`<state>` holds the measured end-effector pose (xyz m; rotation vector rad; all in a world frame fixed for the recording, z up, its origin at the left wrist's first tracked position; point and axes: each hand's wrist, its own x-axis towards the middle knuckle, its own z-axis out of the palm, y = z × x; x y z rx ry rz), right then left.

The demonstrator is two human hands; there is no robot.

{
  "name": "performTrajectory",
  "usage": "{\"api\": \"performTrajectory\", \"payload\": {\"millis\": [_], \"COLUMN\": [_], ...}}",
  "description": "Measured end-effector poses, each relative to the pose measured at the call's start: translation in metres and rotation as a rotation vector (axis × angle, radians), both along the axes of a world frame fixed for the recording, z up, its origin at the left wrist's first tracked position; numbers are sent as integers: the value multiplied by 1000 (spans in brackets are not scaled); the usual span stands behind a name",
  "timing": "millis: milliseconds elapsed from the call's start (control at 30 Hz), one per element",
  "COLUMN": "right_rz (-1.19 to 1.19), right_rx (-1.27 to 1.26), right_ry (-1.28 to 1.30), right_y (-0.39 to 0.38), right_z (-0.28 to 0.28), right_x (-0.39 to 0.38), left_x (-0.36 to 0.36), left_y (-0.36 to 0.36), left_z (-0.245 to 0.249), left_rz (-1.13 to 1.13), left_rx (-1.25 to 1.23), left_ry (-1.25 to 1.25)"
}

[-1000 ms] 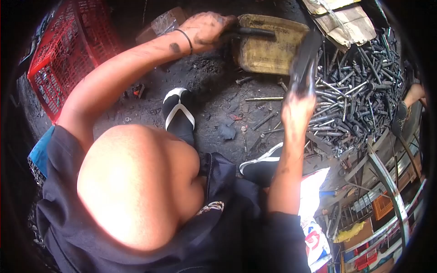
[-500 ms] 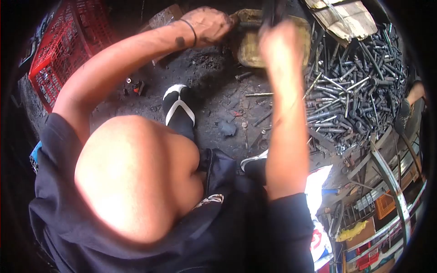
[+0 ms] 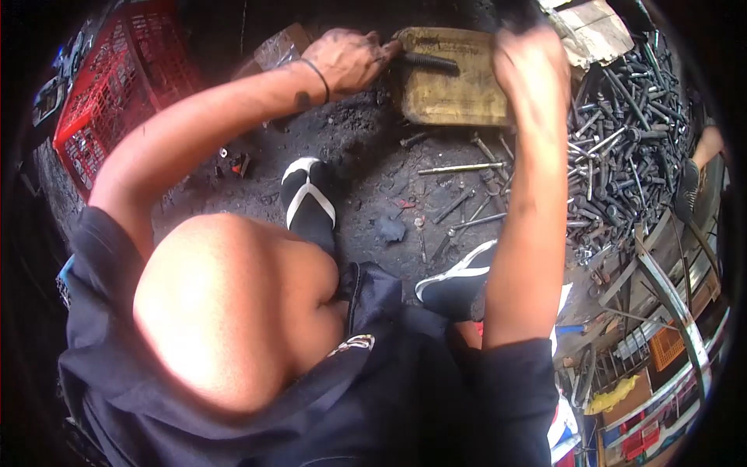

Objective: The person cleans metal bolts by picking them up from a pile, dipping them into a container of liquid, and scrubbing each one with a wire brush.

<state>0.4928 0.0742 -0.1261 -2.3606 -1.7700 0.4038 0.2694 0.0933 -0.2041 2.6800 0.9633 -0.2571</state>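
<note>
My left hand (image 3: 350, 62) is closed around one end of a dark threaded bolt (image 3: 429, 62). The bolt points right, over a worn yellow plastic tray or cut container (image 3: 459, 103) with black grime on it. To the right of the bolt, apart from it, my right hand (image 3: 533, 66) is closed in a fist. A dark object (image 3: 517, 12) shows above that fist at the top edge; it is too blurred and shaded for me to tell its kind.
A large heap of bolts (image 3: 622, 148) lies on the right, below torn cardboard (image 3: 595, 31). A long rod (image 3: 461, 168) and other loose bolts lie on the dirty ground. A red crate (image 3: 101, 101) stands left. Another person's foot (image 3: 689, 191) is at the far right.
My right hand has moved right, away from the bolt, uncovering more of the yellow tray. My left hand has shifted slightly left and down, still gripping the bolt.
</note>
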Motion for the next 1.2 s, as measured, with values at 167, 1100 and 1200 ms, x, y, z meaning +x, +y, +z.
{"api": "performTrajectory", "payload": {"millis": [167, 1100, 1200], "right_rz": [-380, -424, -684], "right_rx": [42, -362, 160], "right_ry": [788, 259, 961], "right_y": [-82, -290, -313], "right_z": [6, 120, 61], "right_x": [9, 239, 254], "left_x": [-7, 14, 122], "left_y": [9, 226, 164], "left_z": [6, 233, 241], "left_rz": [155, 266, -12], "left_rx": [-294, 696, 562], "left_ry": [-226, -218, -384]}}
